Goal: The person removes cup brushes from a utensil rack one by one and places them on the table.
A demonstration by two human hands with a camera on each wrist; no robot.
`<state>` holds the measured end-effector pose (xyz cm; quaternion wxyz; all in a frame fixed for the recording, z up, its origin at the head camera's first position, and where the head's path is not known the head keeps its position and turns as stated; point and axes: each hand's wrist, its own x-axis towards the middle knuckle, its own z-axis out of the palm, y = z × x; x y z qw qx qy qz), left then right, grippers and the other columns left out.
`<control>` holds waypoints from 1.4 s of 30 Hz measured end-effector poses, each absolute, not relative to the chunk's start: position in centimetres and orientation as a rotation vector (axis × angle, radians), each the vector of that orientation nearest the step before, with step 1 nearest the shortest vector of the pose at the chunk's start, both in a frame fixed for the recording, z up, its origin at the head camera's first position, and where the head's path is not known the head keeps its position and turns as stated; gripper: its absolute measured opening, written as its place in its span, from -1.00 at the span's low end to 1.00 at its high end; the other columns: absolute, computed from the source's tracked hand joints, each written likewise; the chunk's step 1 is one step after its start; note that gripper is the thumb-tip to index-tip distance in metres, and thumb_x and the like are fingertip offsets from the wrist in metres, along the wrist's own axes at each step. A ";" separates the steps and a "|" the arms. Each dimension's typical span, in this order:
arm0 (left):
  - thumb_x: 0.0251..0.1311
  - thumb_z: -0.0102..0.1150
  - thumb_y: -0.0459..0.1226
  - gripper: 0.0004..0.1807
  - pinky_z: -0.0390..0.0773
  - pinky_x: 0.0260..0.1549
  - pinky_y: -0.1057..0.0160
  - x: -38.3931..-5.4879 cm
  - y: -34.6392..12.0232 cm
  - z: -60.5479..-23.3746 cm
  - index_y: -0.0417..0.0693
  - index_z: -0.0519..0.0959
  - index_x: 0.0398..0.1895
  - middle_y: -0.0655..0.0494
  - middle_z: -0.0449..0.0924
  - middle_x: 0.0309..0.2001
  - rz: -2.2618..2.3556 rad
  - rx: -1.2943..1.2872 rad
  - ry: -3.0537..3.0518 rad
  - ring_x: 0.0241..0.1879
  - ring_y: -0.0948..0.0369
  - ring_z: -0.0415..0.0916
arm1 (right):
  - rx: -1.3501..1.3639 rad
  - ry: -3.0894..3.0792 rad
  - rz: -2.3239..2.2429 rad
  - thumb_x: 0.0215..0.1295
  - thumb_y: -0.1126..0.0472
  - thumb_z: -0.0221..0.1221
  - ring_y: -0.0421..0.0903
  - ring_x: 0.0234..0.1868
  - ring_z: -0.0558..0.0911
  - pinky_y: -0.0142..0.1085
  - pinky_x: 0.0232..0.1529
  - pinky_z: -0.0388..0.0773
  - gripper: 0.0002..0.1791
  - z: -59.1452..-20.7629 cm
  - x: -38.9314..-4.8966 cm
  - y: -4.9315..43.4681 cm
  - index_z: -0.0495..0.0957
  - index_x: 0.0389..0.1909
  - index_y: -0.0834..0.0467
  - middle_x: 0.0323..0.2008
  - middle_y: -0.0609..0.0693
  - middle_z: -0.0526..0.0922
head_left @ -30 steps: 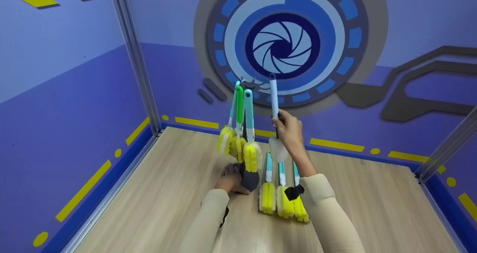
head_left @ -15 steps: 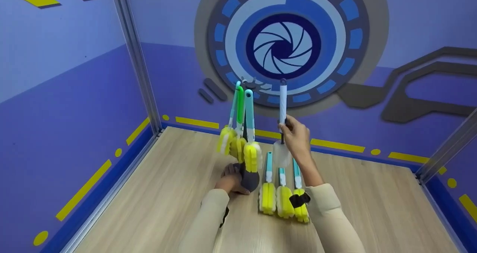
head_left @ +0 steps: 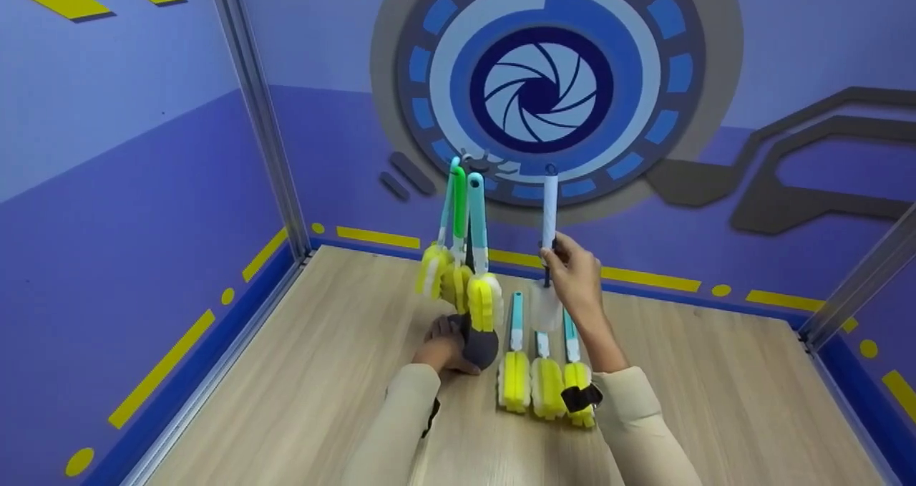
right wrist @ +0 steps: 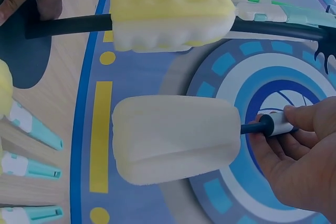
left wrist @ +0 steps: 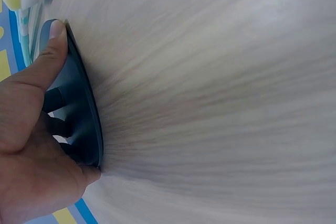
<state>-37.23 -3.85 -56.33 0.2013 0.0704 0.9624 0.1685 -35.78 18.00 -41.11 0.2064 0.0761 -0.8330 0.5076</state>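
Note:
My right hand [head_left: 578, 282] pinches a cleaning brush with a white sponge head [right wrist: 176, 140] and a pale handle [head_left: 549, 203], held upright, sponge down. To its left stands a dark rack with a round base [head_left: 481, 348] and a clawed top [head_left: 481, 162]. Sponge brushes with yellow-and-white heads hang from it, among them a turquoise-handled brush [head_left: 479, 221] and a green-handled brush [head_left: 459, 203]. My left hand [head_left: 440, 346] grips the base at tabletop level. The left wrist view shows the thumb [left wrist: 55, 43] on the base's rim, with the other fingers partly hidden.
Three yellow sponge brushes lie side by side on the wooden table [head_left: 322, 371], right of the rack: a left brush [head_left: 514, 380], a middle brush [head_left: 548, 389] and a right brush [head_left: 577, 375]. A blue printed back wall [head_left: 329, 157] rises close behind the rack.
My right hand has moved rightward and a little down with the white sponge brush, away from the rack. The left hand and the rack have stayed in place.

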 end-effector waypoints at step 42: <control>0.14 0.42 0.10 0.24 -0.07 0.52 -0.02 -36.9 -4.0 -56.4 -0.45 -0.11 0.56 -0.39 -0.21 0.57 0.489 0.178 2.687 0.59 -0.18 -0.27 | 0.095 -2.325 1.497 0.47 0.24 0.20 0.07 -0.09 0.69 -0.28 -0.06 0.67 -0.58 -45.3 -32.2 20.6 0.53 0.30 0.20 -0.04 0.18 0.71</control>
